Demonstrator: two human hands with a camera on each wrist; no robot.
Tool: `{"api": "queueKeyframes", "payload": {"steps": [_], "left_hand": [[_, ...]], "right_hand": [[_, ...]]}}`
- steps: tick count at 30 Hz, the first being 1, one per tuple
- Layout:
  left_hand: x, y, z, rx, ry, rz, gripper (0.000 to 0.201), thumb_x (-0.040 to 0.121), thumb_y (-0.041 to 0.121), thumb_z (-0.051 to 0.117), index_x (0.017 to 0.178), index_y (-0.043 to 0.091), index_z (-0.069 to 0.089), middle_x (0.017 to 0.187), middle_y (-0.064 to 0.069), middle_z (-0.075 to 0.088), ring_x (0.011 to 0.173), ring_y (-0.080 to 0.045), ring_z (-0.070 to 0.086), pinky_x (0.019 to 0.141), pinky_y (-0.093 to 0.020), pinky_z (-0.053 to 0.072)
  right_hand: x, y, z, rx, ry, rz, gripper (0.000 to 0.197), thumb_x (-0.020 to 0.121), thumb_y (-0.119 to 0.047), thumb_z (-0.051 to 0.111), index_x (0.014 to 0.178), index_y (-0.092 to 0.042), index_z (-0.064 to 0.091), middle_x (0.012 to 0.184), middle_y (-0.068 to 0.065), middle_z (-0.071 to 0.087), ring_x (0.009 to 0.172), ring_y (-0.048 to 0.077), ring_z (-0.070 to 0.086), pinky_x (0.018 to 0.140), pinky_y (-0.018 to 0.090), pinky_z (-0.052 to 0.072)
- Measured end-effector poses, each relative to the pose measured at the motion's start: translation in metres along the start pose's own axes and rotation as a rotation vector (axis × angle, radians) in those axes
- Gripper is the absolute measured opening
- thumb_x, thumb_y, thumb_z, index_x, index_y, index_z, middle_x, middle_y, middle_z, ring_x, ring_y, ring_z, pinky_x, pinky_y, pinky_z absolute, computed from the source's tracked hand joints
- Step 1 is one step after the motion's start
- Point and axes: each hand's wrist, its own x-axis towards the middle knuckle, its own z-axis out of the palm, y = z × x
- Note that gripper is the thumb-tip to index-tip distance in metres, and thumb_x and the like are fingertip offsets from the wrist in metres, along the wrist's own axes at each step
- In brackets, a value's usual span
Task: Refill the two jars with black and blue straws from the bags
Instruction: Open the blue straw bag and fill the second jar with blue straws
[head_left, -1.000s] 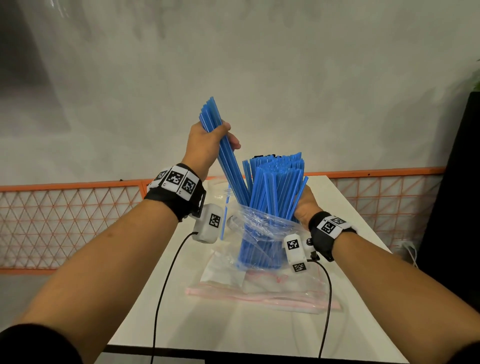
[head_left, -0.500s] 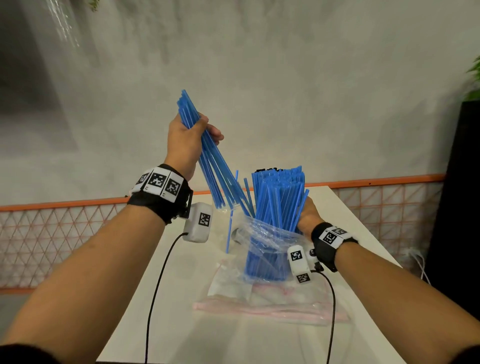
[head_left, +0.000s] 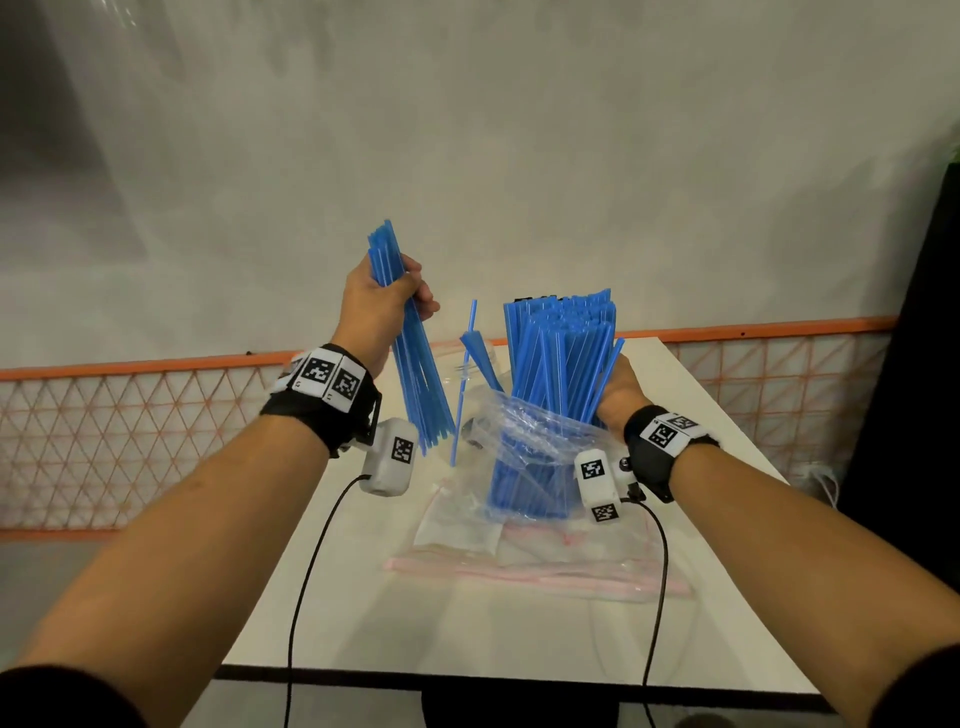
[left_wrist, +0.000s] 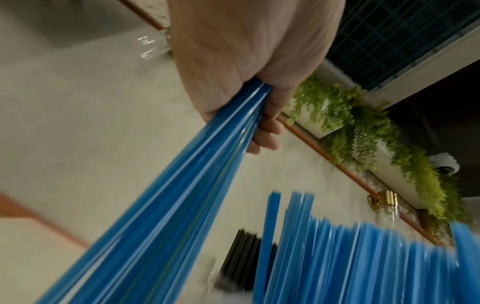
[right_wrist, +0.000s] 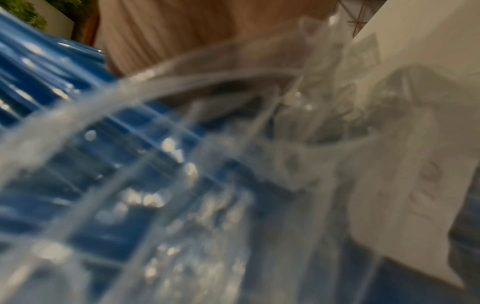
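- The left hand (head_left: 382, 306) is raised above the white worktop (head_left: 467, 623), fingers and thumb curled tight round a handful of thin blue plastic straws (head_left: 410, 353); the handful hangs slanted, its lower ends fanning out just above the worktop and left of the bag.
- From the left wrist view the same hand (left_wrist: 249, 61) closes over the straws (left_wrist: 166, 205), two fingertips (left_wrist: 267, 133) showing past them.
- The right hand (head_left: 618, 397) is low on the far right side of a crumpled clear plastic bag (head_left: 524, 441) standing on the worktop; it holds the bag and the big upright bundle of blue straws (head_left: 561, 374) that rises out of the bag's open mouth. How its fingers lie cannot be told from the head view, and the right wrist view is a blur of clear plastic (right_wrist: 233, 164) and blue straws (right_wrist: 52, 82).
- A few loose blue straws (head_left: 470, 364) stand and lean in the gap between the handful and the bundle.
- Tips of black straws (head_left: 524, 300) peep up behind the bundle; the left wrist view shows a dark bunch (left_wrist: 241, 255) there too.
- A flat clear bag with a pink zip strip (head_left: 535, 574) lies on the worktop, in front of and under the standing bag.
- No jar can be made out clearly.
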Motion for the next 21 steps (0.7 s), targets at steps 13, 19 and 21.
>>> {"api": "queueKeyframes", "payload": {"steps": [13,19,21], "left_hand": [[-0.037,-0.099,0.018,-0.001,-0.047,-0.185,0.02,0.094,0.026,0.066,0.08,0.014,0.058,0.053,0.007,0.044,0.048,-0.011,0.042,0.057,-0.027,0.047],[-0.044,-0.115,0.021,-0.029,-0.031,-0.265,0.037,0.094,0.033,0.065,0.065,0.017,0.048,0.046,0.006,0.039,0.044,-0.013,0.038,0.053,-0.029,0.041],[-0.047,-0.123,0.021,-0.042,-0.03,-0.299,0.04,0.093,0.034,0.066,0.063,0.018,0.045,0.046,0.003,0.036,0.044,-0.014,0.035,0.052,-0.029,0.038]], "right_hand": [[0.015,0.011,-0.001,-0.059,0.018,-0.029,0.022,0.101,-0.021,0.044,0.084,-0.009,0.053,0.072,0.003,0.057,0.048,0.006,0.06,0.043,0.017,0.05],[0.02,0.013,-0.002,-0.014,0.026,-0.019,0.02,0.101,-0.019,0.044,0.085,-0.01,0.054,0.075,0.004,0.057,0.043,0.003,0.059,0.041,0.015,0.048],[0.021,0.014,-0.002,-0.043,0.031,-0.036,0.024,0.101,-0.018,0.044,0.078,-0.012,0.052,0.073,0.003,0.056,0.04,0.0,0.058,0.04,0.013,0.047]]}}
